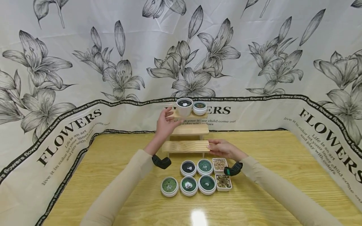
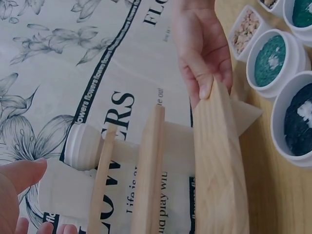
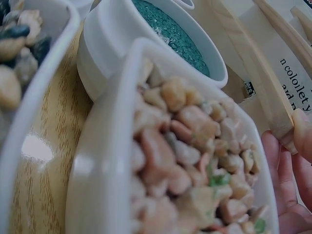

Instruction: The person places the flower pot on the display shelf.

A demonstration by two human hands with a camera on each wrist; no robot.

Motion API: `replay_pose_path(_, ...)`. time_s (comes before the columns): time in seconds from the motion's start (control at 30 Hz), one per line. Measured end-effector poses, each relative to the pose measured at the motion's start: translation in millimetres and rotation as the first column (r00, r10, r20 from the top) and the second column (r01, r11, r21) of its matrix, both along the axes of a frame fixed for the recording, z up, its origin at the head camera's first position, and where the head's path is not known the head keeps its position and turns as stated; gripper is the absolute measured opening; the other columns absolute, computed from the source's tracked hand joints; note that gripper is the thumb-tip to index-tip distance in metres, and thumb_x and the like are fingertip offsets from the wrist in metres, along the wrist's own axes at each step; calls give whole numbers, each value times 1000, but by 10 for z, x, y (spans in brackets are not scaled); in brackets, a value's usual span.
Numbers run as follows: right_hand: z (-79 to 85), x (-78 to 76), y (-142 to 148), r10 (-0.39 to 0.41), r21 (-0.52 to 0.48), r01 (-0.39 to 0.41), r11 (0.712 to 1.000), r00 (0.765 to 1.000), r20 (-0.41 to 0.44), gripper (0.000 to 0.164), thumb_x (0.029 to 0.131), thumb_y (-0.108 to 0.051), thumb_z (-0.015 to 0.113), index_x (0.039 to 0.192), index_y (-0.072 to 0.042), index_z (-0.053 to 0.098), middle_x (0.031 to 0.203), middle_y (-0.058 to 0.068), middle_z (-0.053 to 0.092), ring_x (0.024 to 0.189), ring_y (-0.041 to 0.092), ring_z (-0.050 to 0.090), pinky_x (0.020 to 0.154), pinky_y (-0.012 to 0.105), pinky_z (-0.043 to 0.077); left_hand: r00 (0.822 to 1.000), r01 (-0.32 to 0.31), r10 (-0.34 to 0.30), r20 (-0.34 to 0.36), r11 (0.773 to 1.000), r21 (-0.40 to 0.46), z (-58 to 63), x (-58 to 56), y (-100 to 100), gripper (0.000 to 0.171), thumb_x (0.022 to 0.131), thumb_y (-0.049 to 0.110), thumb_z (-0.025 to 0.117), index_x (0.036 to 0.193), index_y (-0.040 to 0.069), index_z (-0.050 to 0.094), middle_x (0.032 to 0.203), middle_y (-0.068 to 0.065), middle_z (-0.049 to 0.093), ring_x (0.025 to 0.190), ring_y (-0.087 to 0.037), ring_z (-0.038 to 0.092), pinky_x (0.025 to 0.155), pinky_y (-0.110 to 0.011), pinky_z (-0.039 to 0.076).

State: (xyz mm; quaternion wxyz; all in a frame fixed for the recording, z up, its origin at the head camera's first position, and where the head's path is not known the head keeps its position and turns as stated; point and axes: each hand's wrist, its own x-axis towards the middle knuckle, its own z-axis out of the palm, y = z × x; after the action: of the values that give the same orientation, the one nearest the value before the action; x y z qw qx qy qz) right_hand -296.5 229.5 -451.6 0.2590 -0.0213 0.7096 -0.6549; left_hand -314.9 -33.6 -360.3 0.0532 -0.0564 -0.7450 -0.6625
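A three-tier wooden stand (image 1: 185, 146) stands toward the back of the table. My right hand (image 1: 224, 149) pinches the right end of its lowest step, thumb on top and fingers beneath, as the left wrist view shows. On the top tier are a taller white pot (image 1: 184, 111) with dark fill and a white patch, and a lower white pot (image 1: 199, 110) beside it. Next to the taller pot is my left hand (image 1: 165, 124), its fingers spread and holding nothing. In the left wrist view its thumb (image 2: 24, 174) comes right up to that pot's side.
In front of the stand sit several round white pots (image 1: 188, 185) with green or dark fill. At their right are two square white dishes of pebbles (image 1: 219, 164). A flower-printed cloth (image 1: 254, 119) hangs behind and at both sides of the wooden table (image 1: 118, 175).
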Motion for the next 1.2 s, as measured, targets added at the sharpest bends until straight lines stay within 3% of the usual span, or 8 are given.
replay_pose_path(0.27, 21, 20, 11, 7, -36, -7, 999, 1000, 3, 63, 98, -2, 46, 149, 11, 11, 114, 7, 54, 88, 2, 60, 90, 21, 53, 1000, 15, -15, -14, 1000, 5, -64, 236, -108, 75, 78, 9, 77, 142, 7, 39, 139, -14, 48, 125, -33, 49, 103, -43, 47)
replay_pose_path(0.47, 13, 1, 8, 1, -30, -1, 1000, 1000, 3, 65, 98, -4, 48, 150, 9, 10, 118, 9, 52, 89, 1, 60, 86, 19, 54, 999, 33, -33, -20, 999, -27, -133, 366, -153, 71, 78, 8, 78, 140, 4, 42, 135, -15, 51, 120, -32, 52, 98, -42, 50)
replay_pose_path(0.67, 2, 15, 24, 13, -32, -13, 999, 1000, -10, 64, 98, -3, 47, 149, 11, 10, 107, 1, 55, 87, 1, 60, 88, 19, 54, 998, 62, -63, -14, 997, -39, -229, 496, -194, 70, 78, 8, 78, 139, 5, 43, 136, -18, 51, 120, -34, 53, 100, -44, 49)
replay_pose_path(0.87, -5, 7, 6, 15, -19, -16, 1000, 1000, -15, 63, 99, -3, 46, 148, 12, 10, 117, 8, 53, 89, 0, 59, 89, 20, 53, 996, 84, -84, -7, 996, -42, -338, 621, -224, 69, 79, 7, 77, 139, 1, 44, 136, -20, 52, 118, -34, 54, 98, -45, 50)
replay_pose_path(1.2, -8, -10, -6, 6, -54, -5, 999, 1000, 14, 63, 99, -3, 45, 149, 10, 10, 109, 4, 54, 88, 2, 59, 85, 18, 54, 988, 153, -153, 23, 987, -39, -576, 783, -321, 67, 78, 7, 77, 137, 1, 46, 134, -22, 52, 118, -39, 53, 97, -44, 51)
